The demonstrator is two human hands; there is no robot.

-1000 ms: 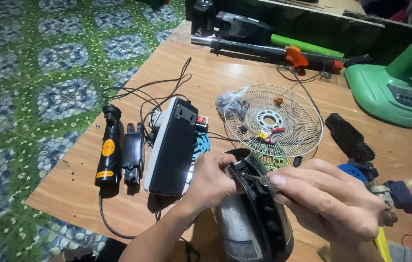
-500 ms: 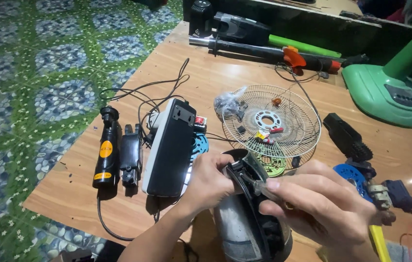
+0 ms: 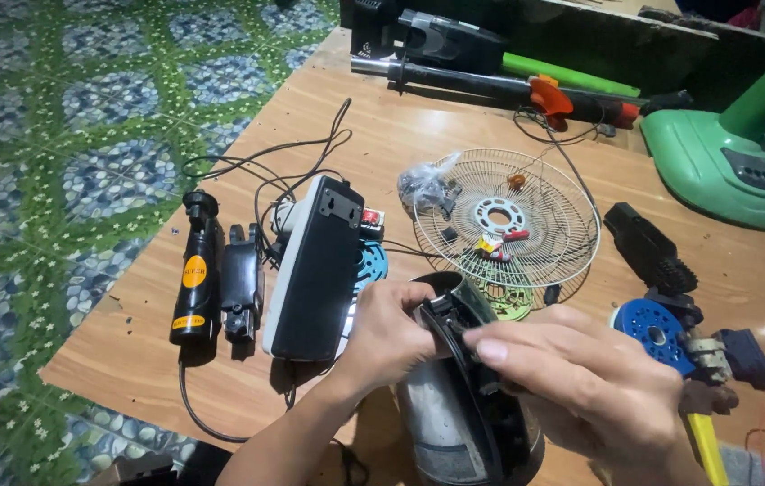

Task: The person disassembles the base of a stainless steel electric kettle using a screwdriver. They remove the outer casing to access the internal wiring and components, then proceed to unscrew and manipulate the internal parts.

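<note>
Both hands, left hand (image 3: 391, 328) and right hand (image 3: 589, 382), grip a steel kettle's (image 3: 454, 423) black handle (image 3: 459, 328).

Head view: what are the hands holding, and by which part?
Both hands, left hand and right hand, grip the black handle at the top of a metal kettle standing on the wooden table.

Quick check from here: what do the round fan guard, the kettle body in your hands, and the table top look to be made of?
Fan guard: thin wire, probably metal with a pale coating; fine spokes.
Kettle body: likely brushed steel, dull grey sheen; its handle, held by left hand and right hand, looks black plastic.
Table top: wood-grain board, perhaps laminate.
</note>
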